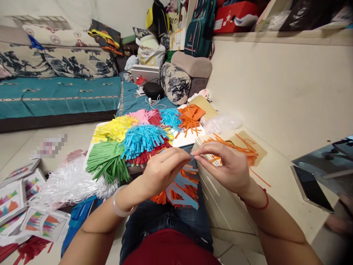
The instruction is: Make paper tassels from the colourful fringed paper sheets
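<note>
My left hand [168, 167] and my right hand [227, 163] meet fingertip to fingertip above my lap. Both are closed in a pinch on the twisted top of a blue paper tassel [180, 181], whose light blue strips hang below the left hand. Orange fringed paper [160, 198] lies on my lap behind those strips. Just beyond the left hand are piles of cut paper fringe: blue [145, 140], green [106, 160], yellow [114, 129] and dark red [140, 156]. Loose orange strips [242, 147] lie beyond the right hand.
White string [74, 180] is heaped at the left, near several packets with tassel pictures [45, 222]. A phone [311, 187] rests on the cream surface at the right. Further off are orange fringe [191, 116] and a sofa [57, 94].
</note>
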Tool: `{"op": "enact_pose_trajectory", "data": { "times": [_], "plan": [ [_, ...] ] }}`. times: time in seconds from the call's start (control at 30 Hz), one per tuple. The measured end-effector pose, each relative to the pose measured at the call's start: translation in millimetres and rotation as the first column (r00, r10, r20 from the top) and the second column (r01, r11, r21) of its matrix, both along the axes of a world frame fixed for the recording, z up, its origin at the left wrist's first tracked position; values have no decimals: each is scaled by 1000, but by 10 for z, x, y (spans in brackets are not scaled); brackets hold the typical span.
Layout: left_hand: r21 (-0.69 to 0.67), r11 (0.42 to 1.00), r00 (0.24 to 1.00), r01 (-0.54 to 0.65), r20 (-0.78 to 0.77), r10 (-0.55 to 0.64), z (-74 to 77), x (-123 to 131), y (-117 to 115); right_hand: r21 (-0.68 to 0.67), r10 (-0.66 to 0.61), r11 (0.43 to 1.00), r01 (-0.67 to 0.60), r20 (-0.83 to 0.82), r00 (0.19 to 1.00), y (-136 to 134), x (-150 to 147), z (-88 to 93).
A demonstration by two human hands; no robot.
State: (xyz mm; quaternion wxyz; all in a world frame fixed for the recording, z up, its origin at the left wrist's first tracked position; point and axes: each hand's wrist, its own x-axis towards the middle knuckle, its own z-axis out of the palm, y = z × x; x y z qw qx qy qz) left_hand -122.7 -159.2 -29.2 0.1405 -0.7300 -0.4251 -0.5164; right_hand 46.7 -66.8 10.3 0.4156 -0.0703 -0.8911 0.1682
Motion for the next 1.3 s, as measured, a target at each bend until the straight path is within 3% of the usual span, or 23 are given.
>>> {"op": "enact_pose_trajectory", "data": {
  "times": [0.07,0.53,0.63,0.83,0.93,1.3],
  "plan": [
    [-12,1000,1000,1,1,-1,-20,20,15,65,-23,998,21,26,999,-3,24,12],
    [-29,999,999,-39,3,39,-91,52,87,143,-46,989,42,24,999,25,52,-85],
    [-48,994,995,-100,-32,99,-110,94,116,81,-66,995,65,7,998,6,15,-110],
    [102,958,921,-267,-267,284,-160,130,230,-187,-85,978,92,44,995,59,-39,-153],
    [72,950,878,-304,-367,308,-181,115,269,-191,-117,973,129,71,991,108,-21,-139],
    [47,916,831,-399,-403,383,-238,180,391,-285,-137,945,161,103,985,203,-49,-150]
  ]
}}
